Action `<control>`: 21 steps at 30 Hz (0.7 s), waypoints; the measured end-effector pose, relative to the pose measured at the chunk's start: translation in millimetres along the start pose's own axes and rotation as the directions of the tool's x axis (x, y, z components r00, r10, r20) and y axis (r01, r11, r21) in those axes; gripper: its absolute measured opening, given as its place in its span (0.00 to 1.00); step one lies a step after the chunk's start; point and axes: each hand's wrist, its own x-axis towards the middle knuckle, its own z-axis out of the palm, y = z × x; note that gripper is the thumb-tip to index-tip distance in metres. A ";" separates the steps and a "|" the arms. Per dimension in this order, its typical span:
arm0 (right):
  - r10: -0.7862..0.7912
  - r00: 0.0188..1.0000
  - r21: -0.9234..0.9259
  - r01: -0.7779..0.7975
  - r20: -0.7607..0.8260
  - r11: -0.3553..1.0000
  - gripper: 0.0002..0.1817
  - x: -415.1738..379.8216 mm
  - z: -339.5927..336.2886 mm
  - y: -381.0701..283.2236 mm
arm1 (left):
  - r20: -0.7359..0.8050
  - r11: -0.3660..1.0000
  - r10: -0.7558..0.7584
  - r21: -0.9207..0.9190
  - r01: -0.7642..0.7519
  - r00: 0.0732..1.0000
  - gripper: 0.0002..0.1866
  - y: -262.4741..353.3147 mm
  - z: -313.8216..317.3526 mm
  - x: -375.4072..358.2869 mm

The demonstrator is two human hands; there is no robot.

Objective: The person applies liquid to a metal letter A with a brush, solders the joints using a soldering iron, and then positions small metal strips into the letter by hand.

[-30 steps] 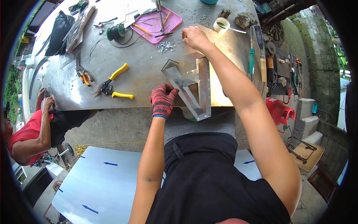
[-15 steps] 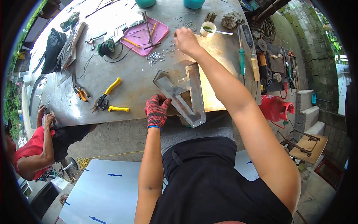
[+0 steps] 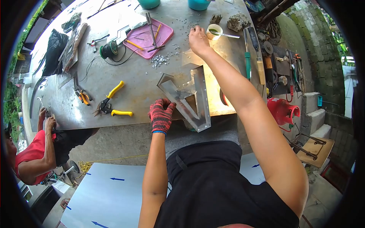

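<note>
My left hand (image 3: 162, 113), in a red and black knit glove, grips the near edge of an angular sheet-metal letter piece (image 3: 190, 98) lying at the front of the metal workbench (image 3: 125, 83). My bare right hand (image 3: 199, 39) is stretched far forward, fingers curled, resting on the bench beside a small cup (image 3: 213, 32) with a stick in it. Whether it pinches anything is hidden. A scatter of small metal bits (image 3: 159, 59) lies just left of that hand.
Yellow-handled snips (image 3: 112, 102) and orange pliers (image 3: 83, 95) lie left of the letter. A pink tray (image 3: 148, 33) with tools, a wire spool (image 3: 108, 48), soldering irons (image 3: 253, 57) and a red gas can (image 3: 283, 110) surround it. Another person in red (image 3: 34, 152) crouches at left.
My right hand moved right along the far bench, from near the metal bits toward the small cup. The left hand stayed on the letter piece.
</note>
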 end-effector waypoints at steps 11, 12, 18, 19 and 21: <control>-0.204 0.941 0.301 0.283 -0.269 0.911 0.16 -58.0 -21.8 -4.7 | -0.035 1.000 0.029 0.012 -0.029 0.999 0.15 1.5 -0.7 -0.4; -0.092 0.969 0.416 0.184 -0.231 0.890 0.15 -52.9 -31.7 -0.6 | -0.031 0.999 0.027 0.018 -0.027 0.999 0.15 3.0 -1.7 -0.7; -0.051 0.999 0.431 0.045 0.002 0.901 0.11 -35.6 -30.6 17.4 | -0.051 0.998 0.057 0.036 -0.056 0.997 0.15 3.0 -0.7 -2.4; -0.043 0.998 0.393 0.021 0.046 0.919 0.10 -34.1 -28.5 17.4 | -0.048 0.997 0.065 0.046 -0.063 0.997 0.15 3.4 -1.0 -2.8; -0.037 0.995 0.357 0.001 0.094 0.934 0.10 -30.6 -24.0 18.0 | -0.044 0.998 0.054 0.035 -0.053 0.998 0.14 2.2 -0.1 -1.6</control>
